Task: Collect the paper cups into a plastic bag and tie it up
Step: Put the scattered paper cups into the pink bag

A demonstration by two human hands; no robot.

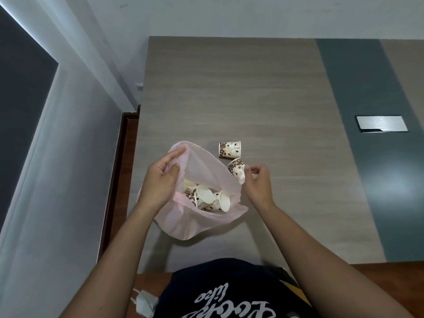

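Nearest, pink bag [190, 222] sags on the table [275, 88] w/ several cups [206, 198] inside; left hand [158, 182] fingers [177, 152] curl round its rim, holding mouth open. Right hand [258, 180] fingers [247, 169] pinch a tilted cup [237, 171] by its rim, just beside bag edge; beyond them a second cup [230, 149] lies on its side. Risk: light pinch slips or limp rim folds in, so cup lands outside.

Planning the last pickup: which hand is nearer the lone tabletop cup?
Right. The right hand, pinching another cup, sits just beside the lone cup; the left hand grips the bag, farther left.
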